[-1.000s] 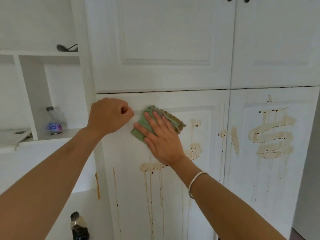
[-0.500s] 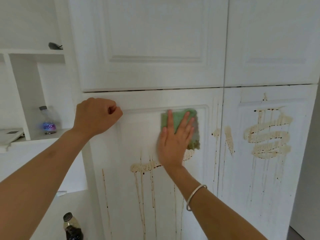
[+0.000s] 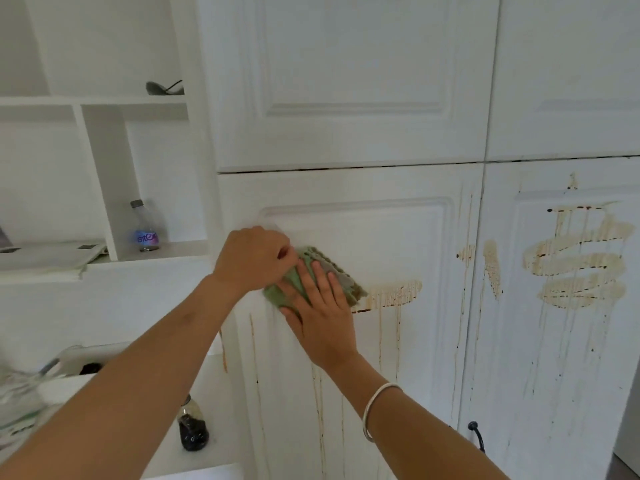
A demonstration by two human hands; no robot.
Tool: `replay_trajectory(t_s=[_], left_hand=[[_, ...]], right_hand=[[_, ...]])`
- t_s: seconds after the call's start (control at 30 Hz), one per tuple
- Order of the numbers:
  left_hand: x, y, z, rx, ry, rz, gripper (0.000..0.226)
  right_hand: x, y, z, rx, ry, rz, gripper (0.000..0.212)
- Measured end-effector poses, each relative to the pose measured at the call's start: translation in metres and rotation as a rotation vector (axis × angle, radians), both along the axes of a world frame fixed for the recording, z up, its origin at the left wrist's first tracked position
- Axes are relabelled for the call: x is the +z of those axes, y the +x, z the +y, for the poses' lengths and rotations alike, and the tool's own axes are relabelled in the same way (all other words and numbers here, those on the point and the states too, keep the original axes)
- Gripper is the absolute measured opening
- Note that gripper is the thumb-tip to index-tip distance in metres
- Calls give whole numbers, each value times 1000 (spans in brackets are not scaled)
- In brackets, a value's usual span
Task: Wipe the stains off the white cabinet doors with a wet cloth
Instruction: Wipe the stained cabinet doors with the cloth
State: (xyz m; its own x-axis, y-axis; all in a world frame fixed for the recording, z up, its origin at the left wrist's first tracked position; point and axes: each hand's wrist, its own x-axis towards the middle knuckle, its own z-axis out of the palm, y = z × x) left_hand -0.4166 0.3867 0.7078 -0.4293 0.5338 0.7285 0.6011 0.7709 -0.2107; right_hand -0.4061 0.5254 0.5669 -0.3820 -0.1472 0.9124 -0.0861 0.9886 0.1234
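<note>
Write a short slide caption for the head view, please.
Right hand presses a green cloth on the stained lower cabinet door; left hand pinches its edge.

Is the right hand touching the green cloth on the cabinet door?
Touching. The head view shows the right hand laid flat on the green cloth, its fingers spread over the cloth with no gap.

White open shelves (image 3: 131, 107) filled the left side of the frame. A small dark thing (image 3: 163, 88) lay on the top shelf. A clear bottle (image 3: 144, 227) with a purple label stood on the shelf under it, next to a flat paper (image 3: 52, 254). At the bottom left, a jar (image 3: 192, 427) of dark stuff stood on a white counter (image 3: 214, 403). Soft, even light made the whole room look pale.
</note>
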Motion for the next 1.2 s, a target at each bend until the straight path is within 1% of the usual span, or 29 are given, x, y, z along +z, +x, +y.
replay_trajectory(t_s=[0.03,0.1,0.2,0.27,0.37,0.47,0.6,0.67,0.73,0.83,0.93,1.03,1.07,1.1,1.2], left_hand=[[2,0,0,11,6,-7,39],[7,1,0,42,-45,9,37],[9,5,3,73,-245,93,34],[8,7,9,66,-318,72,35],[12,5,17,23,-251,-41,38],[15,4,17,-31,-197,-146,38],[20,1,19,-37,-189,-213,38],[18,1,20,-33,-194,-182,38],[15,-2,19,-36,-184,-134,39],[12,-4,17,-47,-150,-120,39],[12,-5,16,-43,-127,-109,40],[12,-4,14,-36,-115,-97,40],[11,-3,15,-37,-111,-92,40],[10,-2,15,-36,-103,-85,40],[7,-3,15,-13,-88,-69,41]], right_hand=[[2,2,7,-6,-52,0,53],[6,7,28,-52,-164,16,56],[12,14,65,-112,-254,22,56],[14,17,85,-143,-297,14,57],[13,19,107,-148,-368,47,57],[14,18,117,-82,-455,102,56],[10,11,88,-125,-565,140,55],[2,8,58,-139,-491,118,55],[-13,2,25,-81,-321,76,54],[-38,-5,-17,20,-53,30,52],[-46,-11,-17,69,163,37,52],[-41,-9,11,91,387,18,52],[-40,-6,24,75,409,11,51],[-40,-3,38,55,389,16,51],[-44,8,85,-38,217,35,49]])
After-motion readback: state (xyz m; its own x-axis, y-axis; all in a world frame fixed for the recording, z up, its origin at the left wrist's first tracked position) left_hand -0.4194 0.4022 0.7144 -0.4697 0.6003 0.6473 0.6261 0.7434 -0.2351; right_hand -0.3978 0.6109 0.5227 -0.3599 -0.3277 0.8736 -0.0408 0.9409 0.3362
